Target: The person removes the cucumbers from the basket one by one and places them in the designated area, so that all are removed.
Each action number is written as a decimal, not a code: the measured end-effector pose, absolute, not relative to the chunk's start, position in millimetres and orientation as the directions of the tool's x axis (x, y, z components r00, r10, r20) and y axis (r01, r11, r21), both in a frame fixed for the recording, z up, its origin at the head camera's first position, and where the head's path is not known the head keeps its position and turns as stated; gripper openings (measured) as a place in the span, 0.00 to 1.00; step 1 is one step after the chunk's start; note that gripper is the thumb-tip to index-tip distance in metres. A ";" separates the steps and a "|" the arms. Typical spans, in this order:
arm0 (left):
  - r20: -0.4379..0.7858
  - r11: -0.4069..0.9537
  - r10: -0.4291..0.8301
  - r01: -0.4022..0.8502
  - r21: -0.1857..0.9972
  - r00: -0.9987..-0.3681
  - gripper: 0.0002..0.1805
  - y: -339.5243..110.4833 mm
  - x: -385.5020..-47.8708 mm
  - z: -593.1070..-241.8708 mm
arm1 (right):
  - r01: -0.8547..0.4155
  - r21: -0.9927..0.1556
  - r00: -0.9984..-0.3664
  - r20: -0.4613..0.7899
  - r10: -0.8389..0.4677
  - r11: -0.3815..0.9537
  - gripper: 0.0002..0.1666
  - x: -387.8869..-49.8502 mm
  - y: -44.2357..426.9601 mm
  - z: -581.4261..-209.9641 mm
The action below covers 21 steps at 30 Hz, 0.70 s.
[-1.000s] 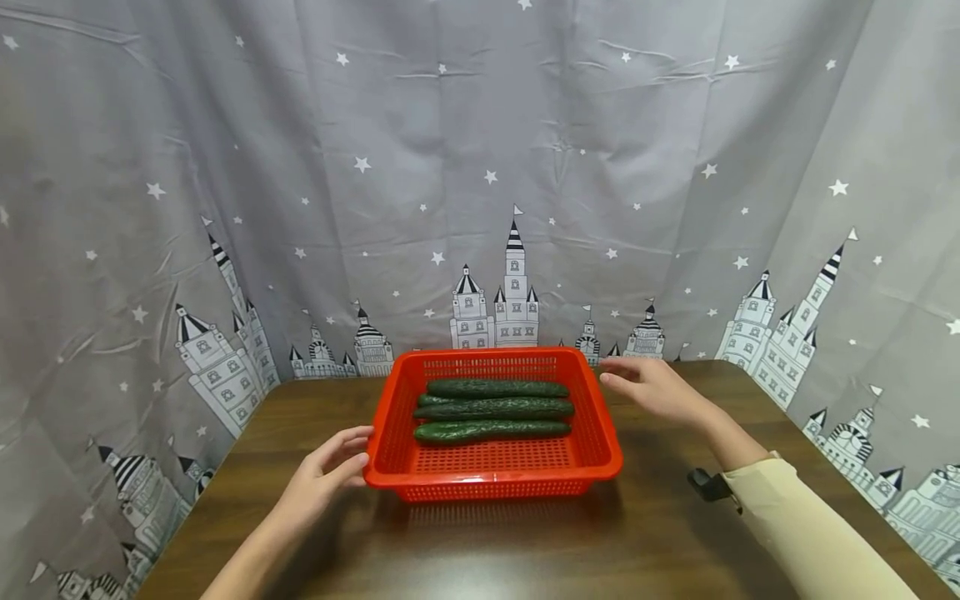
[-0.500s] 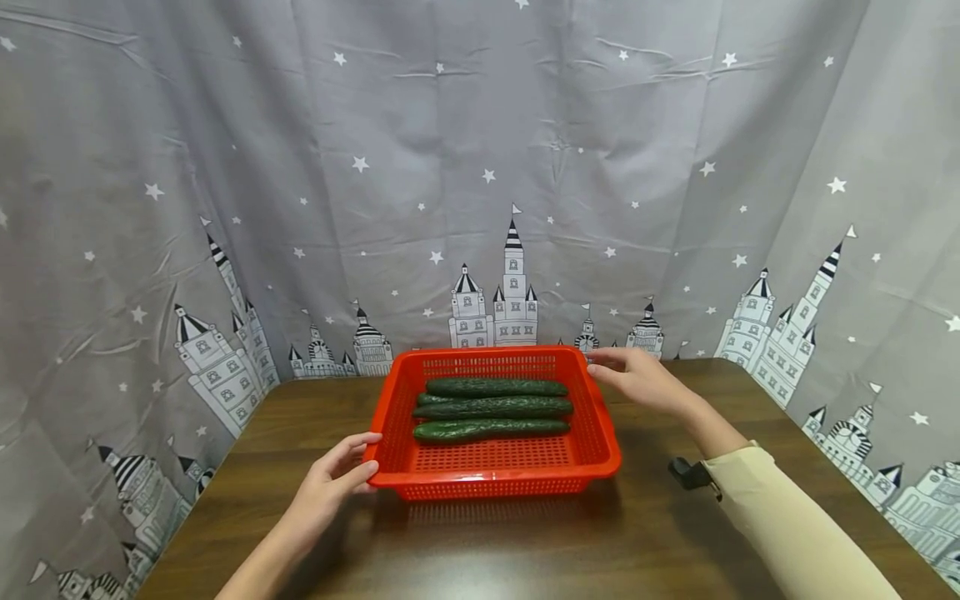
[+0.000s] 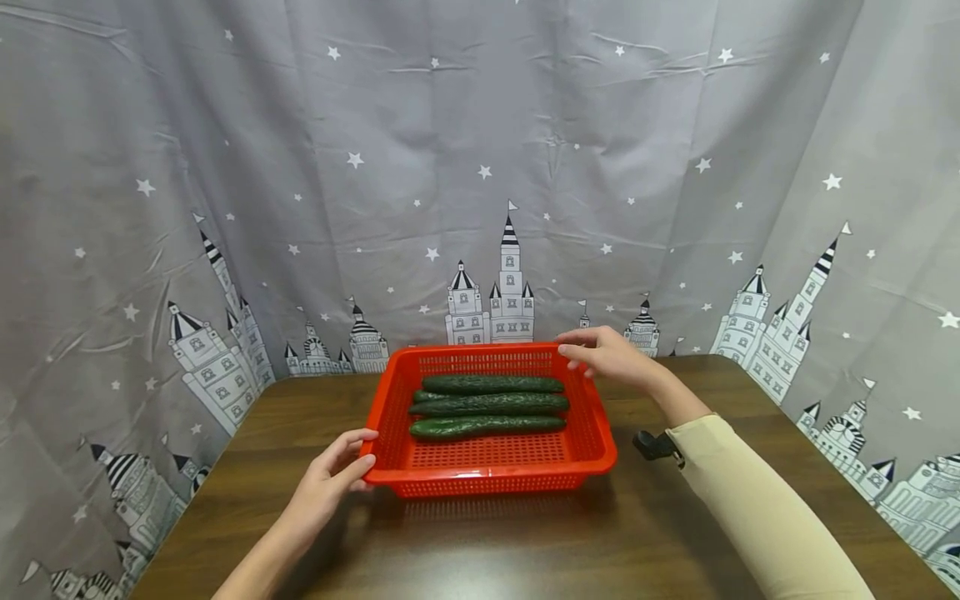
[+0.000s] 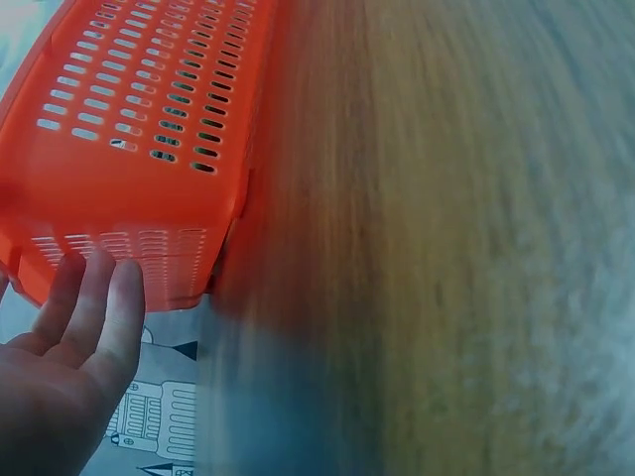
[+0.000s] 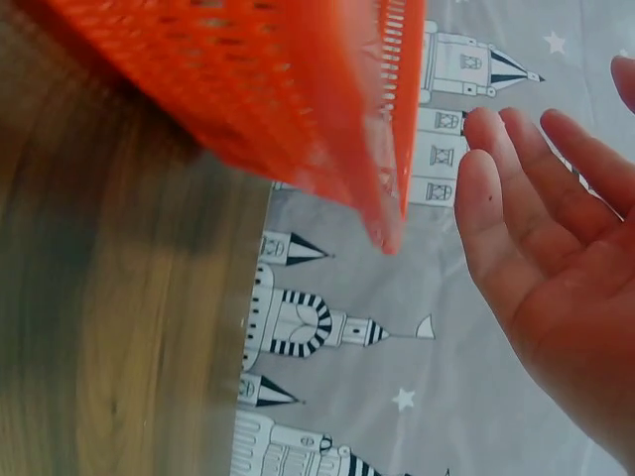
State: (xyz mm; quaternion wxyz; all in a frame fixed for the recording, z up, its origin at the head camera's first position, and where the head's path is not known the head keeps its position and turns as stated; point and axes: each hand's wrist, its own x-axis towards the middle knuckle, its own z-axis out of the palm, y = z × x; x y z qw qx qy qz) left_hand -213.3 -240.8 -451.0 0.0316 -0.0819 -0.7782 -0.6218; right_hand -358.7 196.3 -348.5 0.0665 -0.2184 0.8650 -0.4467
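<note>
Several dark green cucumbers [image 3: 487, 405] lie side by side in a red plastic basket [image 3: 487, 474] with slotted walls. At the basket's left side my left hand [image 3: 322, 483] grips the rim, thumb on top. The left wrist view shows the fingers of the left hand [image 4: 74, 367] against the outer wall below the rim. My right hand [image 3: 611, 358] hovers over the basket's far right corner with fingers loosely extended. In the right wrist view that right hand [image 5: 556, 228] is apart from the basket [image 5: 248, 89] and holds nothing.
The basket stands on a brown wooden table [image 3: 480, 550]. Right behind the table hangs a grey curtain [image 3: 420, 150] printed with stars and castles. A black wrist device [image 3: 654, 445] sits at the right sleeve [image 3: 750, 492].
My right hand has moved left from beside the basket to over its far right corner. My left hand has closed in on the left rim and taken hold. The basket stays in place.
</note>
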 end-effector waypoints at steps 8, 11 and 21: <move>0.131 0.206 0.094 0.148 0.967 -0.987 0.23 -239.3 -212.7 -452.1 | -0.262 -0.855 -0.883 0.024 -0.469 0.448 0.26 -373.6 181.6 -342.8; 0.137 0.210 0.093 0.154 0.965 -0.986 0.23 -239.1 -211.9 -452.1 | -0.234 -0.871 -0.879 0.000 -0.477 0.432 0.26 -376.7 175.9 -339.7; 0.167 0.213 0.087 0.183 0.960 -0.982 0.23 -238.9 -210.2 -453.8 | -0.176 -0.917 -0.869 -0.027 -0.495 0.359 0.25 -393.0 158.3 -340.0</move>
